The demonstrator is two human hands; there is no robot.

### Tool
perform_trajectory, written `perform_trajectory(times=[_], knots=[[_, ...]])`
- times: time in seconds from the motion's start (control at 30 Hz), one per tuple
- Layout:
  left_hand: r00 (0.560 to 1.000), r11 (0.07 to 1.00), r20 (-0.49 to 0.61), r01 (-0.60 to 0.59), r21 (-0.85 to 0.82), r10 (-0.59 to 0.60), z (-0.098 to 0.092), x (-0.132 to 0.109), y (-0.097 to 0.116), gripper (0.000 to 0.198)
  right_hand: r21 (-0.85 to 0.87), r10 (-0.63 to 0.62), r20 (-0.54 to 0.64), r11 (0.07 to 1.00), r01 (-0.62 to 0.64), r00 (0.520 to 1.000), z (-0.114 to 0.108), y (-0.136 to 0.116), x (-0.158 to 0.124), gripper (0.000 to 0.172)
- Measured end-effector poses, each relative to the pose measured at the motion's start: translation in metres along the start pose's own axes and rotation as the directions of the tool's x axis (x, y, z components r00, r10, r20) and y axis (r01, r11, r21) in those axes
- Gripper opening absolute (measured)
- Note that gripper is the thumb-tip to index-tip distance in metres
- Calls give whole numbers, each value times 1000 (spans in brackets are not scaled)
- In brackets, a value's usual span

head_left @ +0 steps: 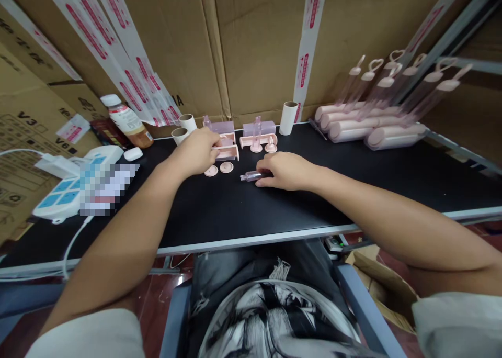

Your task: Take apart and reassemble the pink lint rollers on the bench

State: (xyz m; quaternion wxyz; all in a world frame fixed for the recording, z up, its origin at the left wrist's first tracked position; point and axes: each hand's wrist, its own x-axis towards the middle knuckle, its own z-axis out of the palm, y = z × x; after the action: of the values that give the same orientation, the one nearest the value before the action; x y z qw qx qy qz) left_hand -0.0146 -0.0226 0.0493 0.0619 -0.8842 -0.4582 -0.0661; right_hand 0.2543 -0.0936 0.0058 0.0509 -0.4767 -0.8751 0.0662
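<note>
My right hand (284, 170) is closed around a clear purple-tinted plastic tube (253, 176), held low over the black tabletop with its narrow end pointing left. Over the pink plastic parts reaches my left hand (198, 151), fingers bent down at a pink tray-like piece (229, 152); whether it grips anything is hidden. Two round pink discs (226, 167) lie just in front of it. Between the hands, a clear tube stands upright on a pink base (256, 135), beside a small pink cap (270, 145). Translucent purple covers (259, 128) lie behind.
White cardboard tubes (288, 118) stand at the back. Several pink cylinders with clear tubes and looped tops (358, 130) are grouped at the right. To the left are a power strip (78, 182), a bottle (127, 121) and its white cap (133, 154). Cardboard boxes (254, 44) wall the back.
</note>
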Motion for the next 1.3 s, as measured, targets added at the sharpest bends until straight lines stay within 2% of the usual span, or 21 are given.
perform_trajectory(times=[0.1,0.17,0.27,0.33,0.4,0.57,0.7,0.87,1.07,1.17,1.3], knots=[[999,1000,33,-15,22,14,9,3,1,23,-18,-44,-22,999,43,999,-1,0,-1,34],[999,999,37,-15,38,14,10,4,2,22,-39,-108,-78,994,105,991,-1,-5,-2,41],[999,997,33,7,80,-10,8,3,4,23,-24,-268,-162,963,268,950,5,-17,-1,48],[999,993,35,31,115,-35,7,2,7,25,-21,-372,-161,927,374,914,11,-28,1,49],[998,988,35,41,147,-46,6,1,8,26,-61,-418,-135,908,413,898,16,-38,5,54],[998,989,56,0,149,-8,9,2,9,26,-143,-395,-98,914,380,913,27,-50,17,76],[996,981,83,16,193,-33,7,3,14,28,-131,-406,-91,910,394,909,29,-47,24,82],[994,968,97,22,249,-47,4,2,19,29,-109,-414,-67,907,406,908,29,-45,25,76],[995,960,94,14,281,-42,7,3,17,27,-79,-431,-79,901,426,899,27,-45,25,70],[993,958,93,40,285,-69,7,3,14,24,-20,-439,-130,898,440,889,22,-42,22,66],[984,973,125,99,211,-127,2,0,9,16,76,-428,-255,885,459,867,10,-34,12,56]])
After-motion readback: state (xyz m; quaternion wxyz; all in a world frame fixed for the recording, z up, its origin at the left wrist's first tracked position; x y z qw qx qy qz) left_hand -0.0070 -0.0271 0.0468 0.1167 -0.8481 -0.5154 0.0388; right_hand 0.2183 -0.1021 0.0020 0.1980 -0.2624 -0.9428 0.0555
